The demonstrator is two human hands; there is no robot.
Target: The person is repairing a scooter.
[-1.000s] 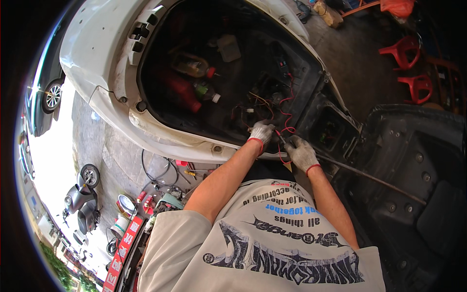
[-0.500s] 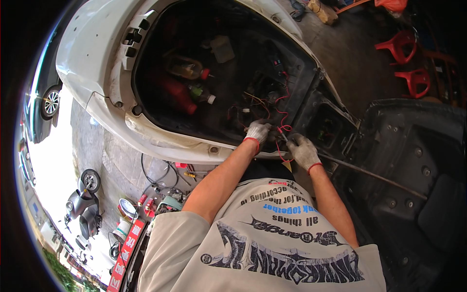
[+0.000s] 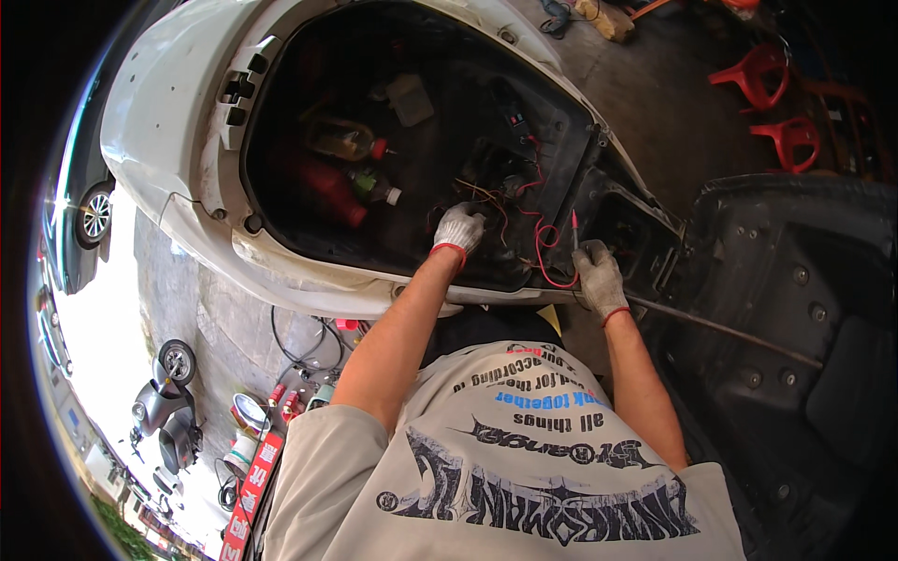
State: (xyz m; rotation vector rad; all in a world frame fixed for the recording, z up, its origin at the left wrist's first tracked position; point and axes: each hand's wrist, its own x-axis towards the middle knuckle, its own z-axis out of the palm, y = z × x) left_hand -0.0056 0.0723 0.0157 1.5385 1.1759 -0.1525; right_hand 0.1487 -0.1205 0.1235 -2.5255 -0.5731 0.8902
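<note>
My right hand (image 3: pixel 600 274), in a grey-white work glove, is closed on a slim test probe (image 3: pixel 575 227) with a red tip pointing up. Its coiled red wire (image 3: pixel 544 245) runs back to a small black tester (image 3: pixel 512 110) lying in the scooter's underseat compartment (image 3: pixel 323 241). My left hand (image 3: pixel 460 227), gloved too, reaches over the compartment's near edge. The fingers are curled at the loose thin wires (image 3: pixel 488 196); what they pinch, if anything, is hidden. The wires come from a dark opening in the compartment floor.
Bottles (image 3: pixel 341 140) and a pale container (image 3: pixel 409 100) lie in the compartment. The raised seat (image 3: pixel 776 309) fills the right side, with a metal rod (image 3: pixel 730 334) crossing towards it. Red chairs (image 3: pixel 754 79) stand beyond. Hoses and tools lie on the ground at left, near a parked scooter (image 3: pixel 173 411).
My hands have moved apart: the left one leftward towards the wires, the right one rightward with the probe. The probe's red tip now points upward. The whole view has shifted slightly.
</note>
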